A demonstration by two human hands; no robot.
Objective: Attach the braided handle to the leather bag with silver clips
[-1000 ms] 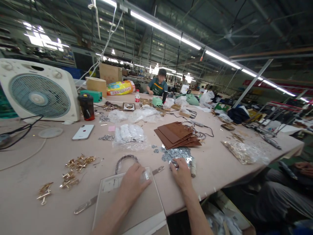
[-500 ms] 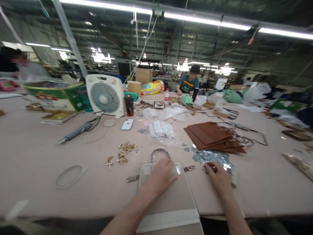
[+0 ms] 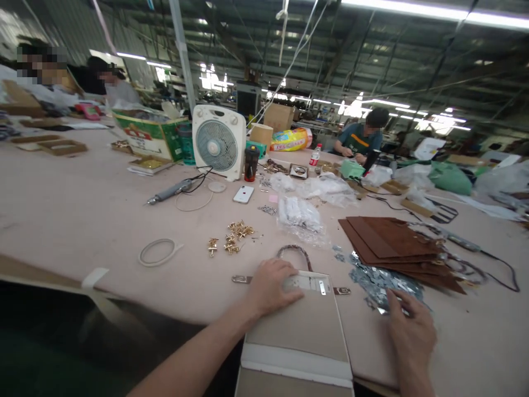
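Since a moment earlier our view swung left; our left hand [image 3: 273,286] lay flat on the beige bag [image 3: 300,331] at the table edge, our right hand [image 3: 411,328] pinched silver plates [image 3: 378,278].

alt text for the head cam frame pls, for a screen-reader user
A person's left hand presses on the top of a beige bag lying flat on a long worktable, while the right hand reaches into a pile of small silver metal pieces. Brown leather panels lie behind.

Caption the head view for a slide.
Left hand presses on a beige bag while right hand picks at a pile of silver metal pieces on the worktable.
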